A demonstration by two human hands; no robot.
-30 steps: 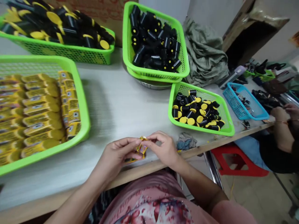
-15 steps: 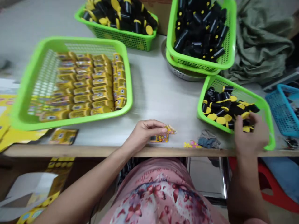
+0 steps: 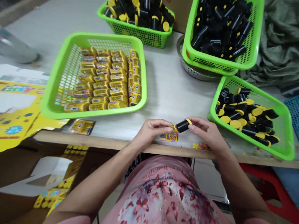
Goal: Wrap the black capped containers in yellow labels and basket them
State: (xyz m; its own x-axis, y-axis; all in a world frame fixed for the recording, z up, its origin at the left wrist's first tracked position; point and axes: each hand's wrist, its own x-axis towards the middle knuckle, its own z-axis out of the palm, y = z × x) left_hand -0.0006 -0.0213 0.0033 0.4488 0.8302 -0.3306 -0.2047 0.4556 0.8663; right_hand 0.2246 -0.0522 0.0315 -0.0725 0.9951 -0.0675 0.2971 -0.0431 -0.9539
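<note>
My right hand is shut on a black cylinder with a yellow end cap, holding it level above the table's front edge. My left hand pinches a small yellow printed wrapper, and the cylinder's dark end meets it. A second printed yellow wrapper lies flat on the table just below my hands. Several wrapped yellow tubes fill a green plastic basket to the left. More black cylinders with yellow caps lie in a green basket to the right.
Two more green baskets of capped cylinders stand at the back, one on a steel bowl. Printed yellow card sheets lie at the left, with a loose label nearby. Small coloured bits sit by my right hand. Olive cloth lies at the right.
My right hand has left the right basket and now holds a black cylinder beside my left hand. The wrapper stays in my left hand, and the view has shifted slightly.
</note>
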